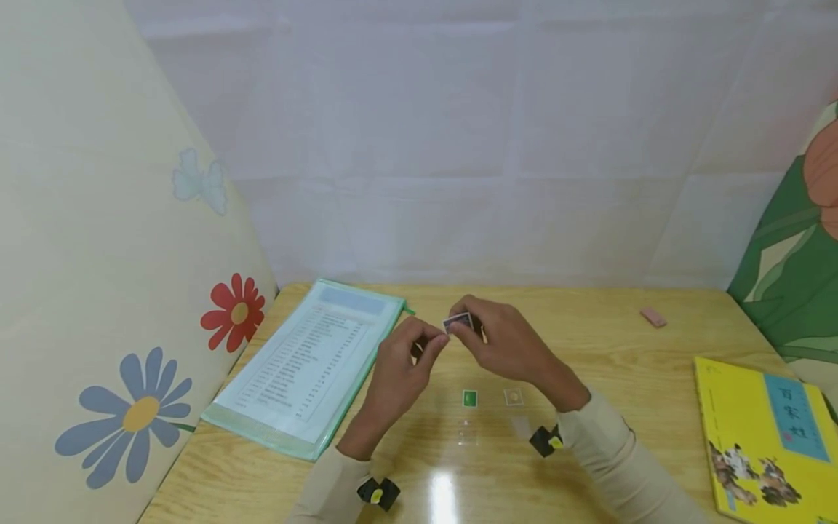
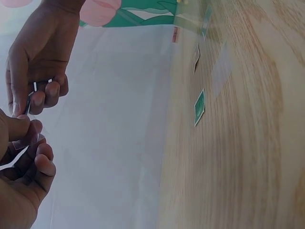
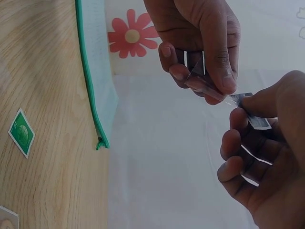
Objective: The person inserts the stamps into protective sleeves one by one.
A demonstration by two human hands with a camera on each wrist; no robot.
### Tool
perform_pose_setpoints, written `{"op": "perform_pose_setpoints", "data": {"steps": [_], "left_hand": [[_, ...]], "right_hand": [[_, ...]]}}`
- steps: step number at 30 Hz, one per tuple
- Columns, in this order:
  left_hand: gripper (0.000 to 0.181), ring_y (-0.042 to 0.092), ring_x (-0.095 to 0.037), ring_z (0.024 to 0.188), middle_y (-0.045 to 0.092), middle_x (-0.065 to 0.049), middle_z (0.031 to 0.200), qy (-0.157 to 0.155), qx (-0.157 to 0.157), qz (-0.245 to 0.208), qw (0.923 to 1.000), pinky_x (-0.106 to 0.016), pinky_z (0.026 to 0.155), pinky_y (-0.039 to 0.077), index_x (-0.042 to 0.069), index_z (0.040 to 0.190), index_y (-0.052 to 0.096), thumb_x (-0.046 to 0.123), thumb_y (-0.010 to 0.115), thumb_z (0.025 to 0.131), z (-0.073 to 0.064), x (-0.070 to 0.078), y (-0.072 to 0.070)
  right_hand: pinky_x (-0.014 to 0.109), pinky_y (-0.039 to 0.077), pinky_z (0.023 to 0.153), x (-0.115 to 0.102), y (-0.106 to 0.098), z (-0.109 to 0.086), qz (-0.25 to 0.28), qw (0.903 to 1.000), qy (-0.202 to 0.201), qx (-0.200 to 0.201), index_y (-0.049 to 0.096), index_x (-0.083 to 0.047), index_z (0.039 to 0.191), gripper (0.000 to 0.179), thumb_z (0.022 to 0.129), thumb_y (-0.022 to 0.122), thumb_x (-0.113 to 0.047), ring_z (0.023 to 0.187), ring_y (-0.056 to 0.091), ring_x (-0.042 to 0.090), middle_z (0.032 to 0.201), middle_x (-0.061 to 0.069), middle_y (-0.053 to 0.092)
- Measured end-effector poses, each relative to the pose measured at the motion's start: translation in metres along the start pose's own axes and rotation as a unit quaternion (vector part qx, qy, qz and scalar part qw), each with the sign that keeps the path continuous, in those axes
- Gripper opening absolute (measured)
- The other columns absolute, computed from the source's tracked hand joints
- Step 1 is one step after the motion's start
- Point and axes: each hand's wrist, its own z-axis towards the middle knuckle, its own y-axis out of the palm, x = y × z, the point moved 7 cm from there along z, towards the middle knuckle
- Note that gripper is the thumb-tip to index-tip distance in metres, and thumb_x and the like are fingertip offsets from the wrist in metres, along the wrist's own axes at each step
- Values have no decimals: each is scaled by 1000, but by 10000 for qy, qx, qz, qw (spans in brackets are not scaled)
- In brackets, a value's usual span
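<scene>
A pale creased sheet (image 1: 458, 145) and flowered walls (image 1: 78, 218) border a wooden table (image 1: 648, 378).

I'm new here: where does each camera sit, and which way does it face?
Head: on the head, facing forward and down at the table; left grip, right grip, sleeves show.
Left wrist: worn there, facing its work; both grips show.
Right wrist: worn there, facing its work; both grips show.
Both wrist views share the green stamp.
</scene>
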Motion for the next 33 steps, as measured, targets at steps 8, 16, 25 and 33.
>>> {"op": "perform_pose_setpoints", "data": {"steps": [8, 16, 25, 33], "left_hand": [[10, 56, -7, 77, 58, 7, 94, 214, 139, -3, 9997, -26, 63, 51, 17, 101, 68, 24, 63, 101, 0, 2, -2], [9, 54, -8, 77, 55, 7, 92, 330, 242, 34, 9992, -26, 62, 51, 16, 102, 69, 22, 62, 101, 1, 4, -5], [8, 53, -7, 76, 55, 7, 92, 446, 189, 87, 9988, -25, 60, 50, 15, 102, 68, 21, 62, 101, 1, 4, -4], [10, 52, -8, 75, 55, 6, 91, 427, 154, 192, 9988, -25, 59, 49, 14, 100, 68, 21, 62, 102, 1, 4, -3]], "right_hand": [[27, 46, 56, 0, 0, 1, -44, 9999, 109, -38, 63, -15, 111, 14, 105, 56, -26, 63, 51, 4, 83, -11, 61], [26, 46, 55, -1, 0, 1, -56, 10000, -26, -48, 64, -16, 110, 13, 105, 57, -25, 62, 50, 3, 83, -12, 60], [25, 44, 54, -3, 2, 1, -196, 9996, -177, -68, 64, -16, 109, 11, 104, 59, -23, 60, 49, 6, 82, -13, 57], [24, 46, 59, -7, 2, 1, -472, 9984, -323, 50, 63, -12, 116, 17, 106, 53, -22, 67, 50, 3, 92, -8, 62]]}}
